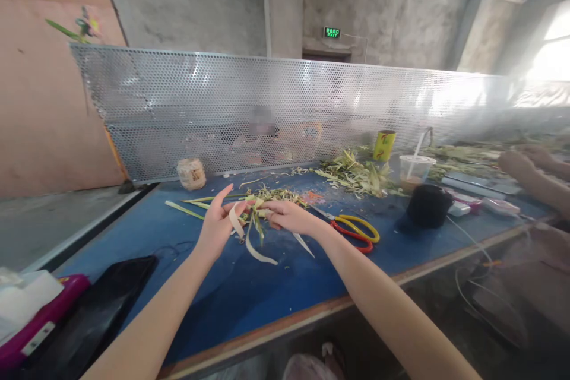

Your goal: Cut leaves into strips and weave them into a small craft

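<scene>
My left hand [216,222] is closed on a green plant stem with leafy bits [259,222], its thumb raised. A pale peeled strip [236,222] curls beside its fingers, and another long pale strip [259,256] hangs below. From the other side, my right hand [287,215] pinches the same stem; its fingertips are partly hidden. A white pointed sliver [304,244] shows below my right hand. Behind both hands lies a heap of plant scraps [278,195]. Scissors with red and yellow handles [356,230] lie right of my right hand. Cut green stalks [184,209] lie to the left.
On the blue table [249,309] are a leaf pile [356,175], yellow roll [384,145], plastic cup with straw [415,169], black round object [428,206], and wrapped jar [191,174]. A perforated metal screen [267,101] stands behind. Another person's arm [534,172] reaches in at right.
</scene>
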A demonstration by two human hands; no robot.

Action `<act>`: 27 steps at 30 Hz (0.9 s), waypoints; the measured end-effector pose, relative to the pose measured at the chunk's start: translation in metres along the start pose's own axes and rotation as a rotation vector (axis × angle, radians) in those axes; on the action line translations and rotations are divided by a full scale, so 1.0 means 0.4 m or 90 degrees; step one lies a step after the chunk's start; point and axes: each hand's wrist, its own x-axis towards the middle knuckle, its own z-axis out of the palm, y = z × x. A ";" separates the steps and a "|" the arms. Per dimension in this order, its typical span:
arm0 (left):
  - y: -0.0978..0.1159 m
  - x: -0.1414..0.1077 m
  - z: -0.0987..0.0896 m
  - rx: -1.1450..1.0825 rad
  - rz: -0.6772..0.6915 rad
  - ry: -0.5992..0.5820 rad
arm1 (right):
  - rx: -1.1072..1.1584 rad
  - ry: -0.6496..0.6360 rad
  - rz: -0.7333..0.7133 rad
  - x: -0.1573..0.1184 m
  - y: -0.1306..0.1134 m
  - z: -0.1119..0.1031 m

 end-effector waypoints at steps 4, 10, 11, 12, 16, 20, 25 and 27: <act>0.006 -0.004 0.004 0.021 0.014 -0.028 | 0.039 0.020 -0.023 0.000 -0.009 0.010; -0.003 -0.004 0.013 0.022 0.039 -0.022 | 0.097 0.144 -0.003 0.024 0.019 0.028; -0.006 -0.004 0.014 0.022 0.023 -0.038 | 0.110 0.155 -0.008 0.027 0.024 0.028; -0.009 -0.004 0.015 0.025 0.004 -0.064 | 0.125 0.165 -0.012 0.029 0.028 0.027; -0.023 -0.002 0.014 0.077 0.018 -0.142 | 0.152 0.169 -0.002 0.024 0.019 0.024; -0.026 0.000 0.008 0.208 0.083 -0.097 | 0.155 0.159 0.017 0.021 0.010 0.027; -0.020 -0.001 0.007 0.253 0.076 -0.099 | 0.133 0.206 0.017 0.031 0.031 0.030; -0.018 -0.001 0.008 0.222 0.044 -0.131 | 0.141 0.208 0.025 0.032 0.034 0.030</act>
